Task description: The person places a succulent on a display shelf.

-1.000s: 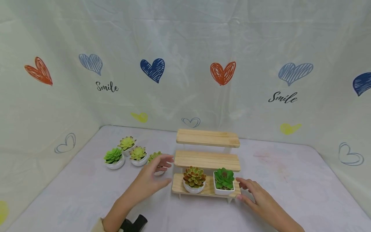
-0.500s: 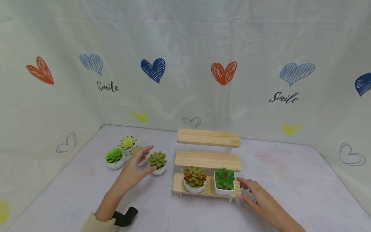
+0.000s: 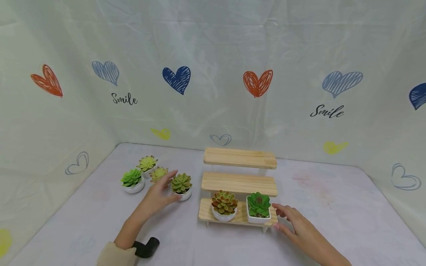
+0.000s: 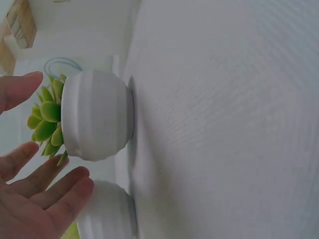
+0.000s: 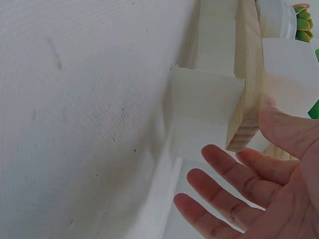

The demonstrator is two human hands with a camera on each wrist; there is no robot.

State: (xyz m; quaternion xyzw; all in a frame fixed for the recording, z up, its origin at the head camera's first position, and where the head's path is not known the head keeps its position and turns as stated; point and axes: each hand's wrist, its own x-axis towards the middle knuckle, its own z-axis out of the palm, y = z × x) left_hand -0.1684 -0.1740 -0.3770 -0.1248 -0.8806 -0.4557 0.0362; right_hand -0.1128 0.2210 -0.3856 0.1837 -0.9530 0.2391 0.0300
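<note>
In the head view my left hand (image 3: 158, 197) is beside a small potted succulent (image 3: 181, 183) in a round white pot. In the left wrist view the thumb (image 4: 20, 89) and fingers (image 4: 20, 159) spread on either side of its green leaves, with a gap at the thumb; the pot (image 4: 97, 114) stands on the table. My right hand (image 3: 296, 227) rests by the right end of the lowest step of a three-tier wooden shelf (image 3: 237, 183). Its thumb and index finger are at the board end (image 5: 244, 114), the other fingers extended loosely.
The lowest step holds a reddish-green succulent (image 3: 224, 205) and a dark green one in a square pot (image 3: 259, 208). More potted succulents (image 3: 132, 181) stand at the left, close behind my left hand. A patterned cloth (image 3: 216, 74) hangs behind the table (image 3: 329, 199).
My left hand has moved left from near the shelf, then slightly forward and right to the nearest potted succulent at the left. The right hand has stayed by the shelf end.
</note>
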